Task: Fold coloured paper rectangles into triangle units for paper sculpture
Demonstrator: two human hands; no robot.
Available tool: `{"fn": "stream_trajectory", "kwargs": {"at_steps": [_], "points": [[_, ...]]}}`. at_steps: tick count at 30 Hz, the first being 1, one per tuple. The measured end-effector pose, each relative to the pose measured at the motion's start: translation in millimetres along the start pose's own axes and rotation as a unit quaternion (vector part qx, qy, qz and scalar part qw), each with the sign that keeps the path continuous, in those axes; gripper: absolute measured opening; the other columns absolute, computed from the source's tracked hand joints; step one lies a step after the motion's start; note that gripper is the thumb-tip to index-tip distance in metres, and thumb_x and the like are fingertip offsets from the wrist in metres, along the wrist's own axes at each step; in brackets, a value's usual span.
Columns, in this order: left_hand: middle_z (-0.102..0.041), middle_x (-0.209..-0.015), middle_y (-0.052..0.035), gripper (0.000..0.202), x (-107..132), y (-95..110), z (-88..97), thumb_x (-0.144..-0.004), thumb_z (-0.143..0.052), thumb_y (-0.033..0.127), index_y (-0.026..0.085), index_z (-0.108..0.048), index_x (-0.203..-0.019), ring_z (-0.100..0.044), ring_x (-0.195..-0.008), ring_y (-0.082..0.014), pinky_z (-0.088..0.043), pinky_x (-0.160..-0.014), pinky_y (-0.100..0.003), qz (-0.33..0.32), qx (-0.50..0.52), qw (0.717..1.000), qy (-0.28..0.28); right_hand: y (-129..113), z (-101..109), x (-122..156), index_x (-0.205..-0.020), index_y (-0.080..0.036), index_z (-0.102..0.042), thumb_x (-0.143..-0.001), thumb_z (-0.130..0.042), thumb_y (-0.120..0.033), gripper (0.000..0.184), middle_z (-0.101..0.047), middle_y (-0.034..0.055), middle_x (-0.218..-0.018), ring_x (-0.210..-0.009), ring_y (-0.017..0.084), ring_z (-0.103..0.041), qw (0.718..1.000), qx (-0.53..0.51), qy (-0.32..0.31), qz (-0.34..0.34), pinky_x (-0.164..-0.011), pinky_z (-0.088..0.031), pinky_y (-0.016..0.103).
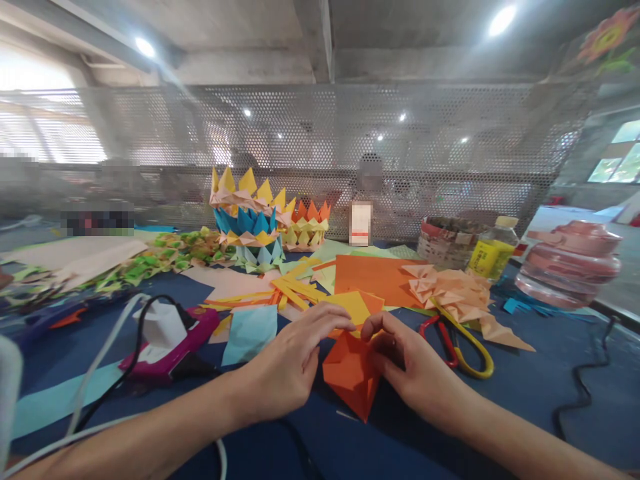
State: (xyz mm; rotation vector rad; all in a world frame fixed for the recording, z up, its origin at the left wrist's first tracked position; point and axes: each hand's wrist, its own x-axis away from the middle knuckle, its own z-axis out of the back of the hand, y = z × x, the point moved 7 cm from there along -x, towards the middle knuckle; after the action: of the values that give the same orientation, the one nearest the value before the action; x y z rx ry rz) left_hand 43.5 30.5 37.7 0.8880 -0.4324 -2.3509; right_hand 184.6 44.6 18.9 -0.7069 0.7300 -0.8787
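Observation:
A folded orange paper piece (351,375) lies on the blue table (525,393) between my hands. My left hand (290,360) rests beside it, fingers stretched toward its top edge and touching it. My right hand (405,363) pinches the upper right corner of the same orange piece with curled fingers. Just behind the fingers lie yellow and orange paper squares (356,304).
Red-and-yellow scissors (463,343) lie right of my right hand. A purple glue gun (173,347) with cables sits at left. Further back: stacked paper crowns (250,217), peach folded pieces (457,293), a large orange sheet (373,277), a bottle (493,253), a pink jar (570,263).

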Motion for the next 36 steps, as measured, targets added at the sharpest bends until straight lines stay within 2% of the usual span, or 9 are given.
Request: {"fn": "stream_trajectory", "kwargs": {"at_steps": [5,9,12,16,20,23,27,32,36], "points": [[-0.048,-0.133,-0.0059,0.058,2,14,-5.0,-0.074,-0.039,-0.011,0.02,-0.049,-0.121,-0.042,-0.125,-0.0168,-0.032,-0.108,-0.034,-0.072,-0.053,0.995,-0.046,1,0,-4,-0.088,-0.021,-0.046,-0.08,-0.051,-0.014,0.011,-0.054,-0.0008,-0.077,-0.065,0.014,-0.056,0.996,-0.086,-0.008,-0.007,-0.06,-0.046,0.026],[-0.061,-0.114,-0.006,0.032,3,18,-3.0,-0.085,-0.042,-0.004,0.018,-0.06,-0.1,-0.054,-0.108,-0.0177,-0.042,-0.093,-0.032,-0.128,-0.079,0.989,-0.018,-1,1,-5,-0.088,-0.02,-0.049,-0.082,-0.051,-0.013,0.01,-0.056,0.0005,-0.08,-0.071,0.015,-0.057,0.999,-0.053,-0.002,0.006,-0.063,-0.047,0.026],[-0.064,-0.102,-0.0061,0.027,6,17,-1.5,-0.088,-0.043,-0.001,0.017,-0.061,-0.098,-0.06,-0.098,-0.017,-0.047,-0.084,-0.028,-0.149,-0.102,0.983,0.013,-9,11,-3,-0.089,-0.02,-0.051,-0.087,-0.051,-0.02,0.002,-0.057,0.0017,-0.083,-0.075,0.016,-0.056,0.998,0.013,0.046,0.038,-0.067,-0.048,0.029],[-0.065,-0.103,-0.0079,0.023,10,12,-3.0,-0.09,-0.045,0.003,0.015,-0.061,-0.101,-0.064,-0.09,-0.0202,-0.052,-0.077,-0.031,-0.126,-0.169,0.977,0.041,-25,19,2,-0.091,-0.022,-0.053,-0.089,-0.055,-0.025,0.005,-0.057,0.0021,-0.09,-0.082,0.018,-0.054,0.986,0.11,0.084,0.095,-0.075,-0.046,0.032],[-0.065,-0.102,-0.0083,0.02,11,11,-12.2,-0.091,-0.043,0.007,0.014,-0.061,-0.094,-0.065,-0.086,-0.0219,-0.055,-0.075,-0.035,-0.099,-0.206,0.974,0.011,-33,3,6,-0.098,-0.022,-0.053,-0.072,-0.075,-0.015,0.035,-0.057,0.0029,-0.102,-0.095,0.02,-0.054,0.972,0.179,0.015,0.151,-0.084,-0.045,0.033],[-0.065,-0.1,-0.0067,0.019,12,13,-17.2,-0.092,-0.042,0.007,0.015,-0.06,-0.094,-0.064,-0.086,-0.0212,-0.055,-0.076,-0.035,-0.09,-0.191,0.978,-0.003,-31,-8,9,-0.097,-0.02,-0.053,-0.078,-0.065,-0.004,0.028,-0.058,0.0043,-0.1,-0.093,0.02,-0.055,0.956,0.23,-0.024,0.181,-0.081,-0.046,0.033],[-0.064,-0.096,-0.0036,0.015,13,14,-20.9,-0.093,-0.045,0.011,0.017,-0.058,-0.094,-0.064,-0.085,-0.02,-0.054,-0.076,-0.033,-0.06,-0.158,0.986,-0.017,-28,-12,11,-0.085,-0.018,-0.054,-0.09,-0.045,-0.003,0.018,-0.06,0.0053,-0.086,-0.077,0.018,-0.055,0.939,0.266,-0.039,0.213,-0.069,-0.047,0.03],[-0.061,-0.103,-0.0031,0.019,13,5,-20.5,-0.087,-0.055,0.009,0.018,-0.054,-0.104,-0.062,-0.091,-0.0197,-0.052,-0.08,-0.032,0.027,-0.11,0.993,-0.031,-25,-11,10,-0.078,-0.016,-0.053,-0.082,-0.039,0.003,0.024,-0.06,0.0066,-0.077,-0.069,0.019,-0.054,0.923,0.315,-0.049,0.214,-0.062,-0.046,0.031],[-0.061,-0.093,-0.0031,0.012,14,5,-25.3,-0.093,-0.047,0.012,0.017,-0.058,-0.091,-0.061,-0.084,-0.0182,-0.051,-0.076,-0.03,-0.005,-0.129,0.991,-0.045,-25,-13,9,-0.085,-0.017,-0.054,-0.078,-0.041,0.002,0.024,-0.061,0.0075,-0.084,-0.075,0.02,-0.057,0.927,0.321,-0.072,0.181,-0.066,-0.049,0.031]]}}
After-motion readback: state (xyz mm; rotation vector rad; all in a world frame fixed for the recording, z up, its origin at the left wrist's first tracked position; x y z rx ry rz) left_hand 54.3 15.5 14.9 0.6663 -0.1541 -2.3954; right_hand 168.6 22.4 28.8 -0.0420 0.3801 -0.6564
